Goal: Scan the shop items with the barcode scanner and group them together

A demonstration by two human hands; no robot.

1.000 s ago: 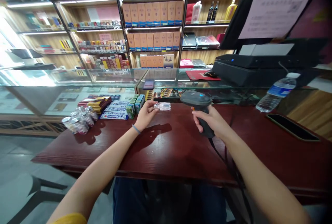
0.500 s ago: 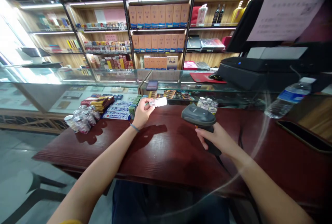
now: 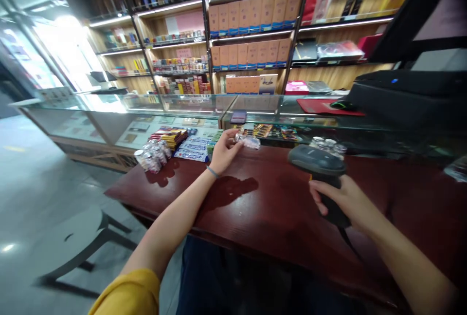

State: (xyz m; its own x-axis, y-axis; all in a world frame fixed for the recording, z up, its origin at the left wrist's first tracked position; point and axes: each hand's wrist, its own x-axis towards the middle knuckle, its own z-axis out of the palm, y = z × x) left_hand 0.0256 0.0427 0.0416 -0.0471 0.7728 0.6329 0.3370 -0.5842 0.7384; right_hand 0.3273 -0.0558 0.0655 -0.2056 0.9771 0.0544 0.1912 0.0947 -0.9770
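My left hand [image 3: 224,153] is closed around one end of a small clear bottle [image 3: 251,141] with whitish-pink contents, held above the dark red table [image 3: 255,208]. My right hand [image 3: 337,195] grips the handle of a black barcode scanner [image 3: 316,160], its head facing left toward the bottle. Just behind the scanner stand several small bottles with silver caps [image 3: 328,144]. At the table's left end is another cluster of capped bottles [image 3: 152,155]. Between that cluster and my left hand lie blue-and-white packets [image 3: 192,148] and a stack of red and yellow packets [image 3: 168,136].
A glass display counter [image 3: 171,105] runs behind the table, with lit shelves of boxes [image 3: 251,13] beyond. A red mat [image 3: 324,106] and black machine [image 3: 408,98] sit on the right. A clear water bottle [image 3: 458,169] shows at the right edge. A grey stool [image 3: 73,242] stands left.
The view has swung left, so everything sits farther right. The small bottle in my left hand has turned, its white side no longer showing. The scanner stays in my right hand.
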